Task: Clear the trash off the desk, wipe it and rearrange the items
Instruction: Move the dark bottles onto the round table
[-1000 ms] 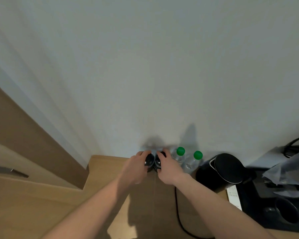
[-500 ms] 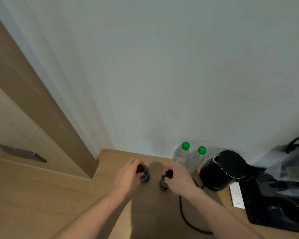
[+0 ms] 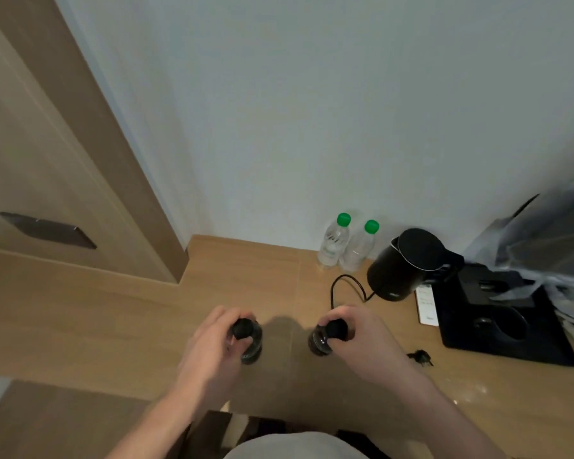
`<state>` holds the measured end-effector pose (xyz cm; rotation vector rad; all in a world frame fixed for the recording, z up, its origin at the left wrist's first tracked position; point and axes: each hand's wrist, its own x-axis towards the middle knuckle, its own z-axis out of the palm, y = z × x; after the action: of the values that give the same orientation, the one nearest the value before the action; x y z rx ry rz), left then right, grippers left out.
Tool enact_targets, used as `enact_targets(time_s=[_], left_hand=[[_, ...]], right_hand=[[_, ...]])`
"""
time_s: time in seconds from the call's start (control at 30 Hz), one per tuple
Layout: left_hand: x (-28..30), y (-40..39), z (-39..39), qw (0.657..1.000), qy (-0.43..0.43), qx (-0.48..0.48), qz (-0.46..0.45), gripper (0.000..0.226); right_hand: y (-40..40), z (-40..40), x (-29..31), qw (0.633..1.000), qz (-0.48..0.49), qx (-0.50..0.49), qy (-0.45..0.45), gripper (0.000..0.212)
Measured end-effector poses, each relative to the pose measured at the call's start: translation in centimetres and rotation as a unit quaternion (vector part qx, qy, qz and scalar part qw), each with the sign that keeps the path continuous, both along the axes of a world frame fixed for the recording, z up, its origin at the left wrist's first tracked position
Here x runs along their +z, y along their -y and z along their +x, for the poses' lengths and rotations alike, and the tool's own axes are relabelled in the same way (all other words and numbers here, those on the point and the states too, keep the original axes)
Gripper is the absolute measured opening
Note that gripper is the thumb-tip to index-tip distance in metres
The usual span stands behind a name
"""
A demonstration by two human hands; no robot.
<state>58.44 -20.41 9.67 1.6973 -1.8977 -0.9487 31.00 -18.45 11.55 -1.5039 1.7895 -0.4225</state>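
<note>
Now left hand [image 3: 212, 346], right hand [image 3: 362, 339] each grip dark bottle top, fingers curled.

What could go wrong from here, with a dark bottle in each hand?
1. Both dark bottles, left and right, are held only by their caps, so the left hand or right hand could lose its grip.
2. The kettle cord loops just behind the right hand; a snag could tug the kettle.
3. The loose plug lies near the right wrist.
</note>
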Motion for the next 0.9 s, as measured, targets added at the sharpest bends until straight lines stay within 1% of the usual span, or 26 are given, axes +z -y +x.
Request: enact_targets(time_s=[0.13, 0.23, 0.3, 0.37, 0.43, 0.57, 0.7, 0.8, 0.9], left_hand=[[1.1, -1.6, -1.1, 0.997, -0.042, -0.057, -0.005, 0.04], [1.9, -3.0, -2.6, 0.995, -0.038, -0.094, -0.023, 0.037], [2.8, -4.4, -3.6, 0.993, -0.041, -0.107, -0.024, 0.036], [3.6, -5.7, -4.6, 0.991, -0.049, -0.119, -0.02, 0.035], [4.2, -7.1, -5.8, 0.99, -0.06, -0.13, -0.018, 0.034], [4.8, -10.0, -8.7, 0.984, -0.032, -0.173, -0.014, 0.035], [5.2, -13.9, -13.4, 0.976, -0.019, -0.218, -0.008, 0.038], [5.6, -18.6, -18.4, 0.967, -0.029, -0.252, -0.012, 0.039], [6.0, -23.6, -23.2, 0.961, -0.058, -0.271, -0.006, 0.039]], right_hand=[[-3.2, -0.5, 1.9, 0.999, 0.0, -0.03, 0.027, 0.034], [-5.6, -1.0, 2.5, 0.998, 0.001, -0.053, 0.027, 0.036], [-7.2, -1.6, 2.9, 0.998, -0.007, -0.042, 0.034, 0.035], [-8.7, -2.5, 3.6, 0.997, -0.007, -0.042, 0.07, 0.032], [-10.7, -3.5, 3.9, 0.994, -0.014, -0.064, 0.091, 0.033], [-15.7, -6.2, 4.4, 0.99, -0.018, -0.118, 0.079, 0.031], [-22.5, -10.3, 5.8, 0.98, -0.017, -0.165, 0.108, 0.033], [-29.2, -14.4, 5.7, 0.972, -0.028, -0.216, 0.091, 0.036], [-36.0, -18.3, 6.0, 0.964, -0.045, -0.247, 0.087, 0.037]])
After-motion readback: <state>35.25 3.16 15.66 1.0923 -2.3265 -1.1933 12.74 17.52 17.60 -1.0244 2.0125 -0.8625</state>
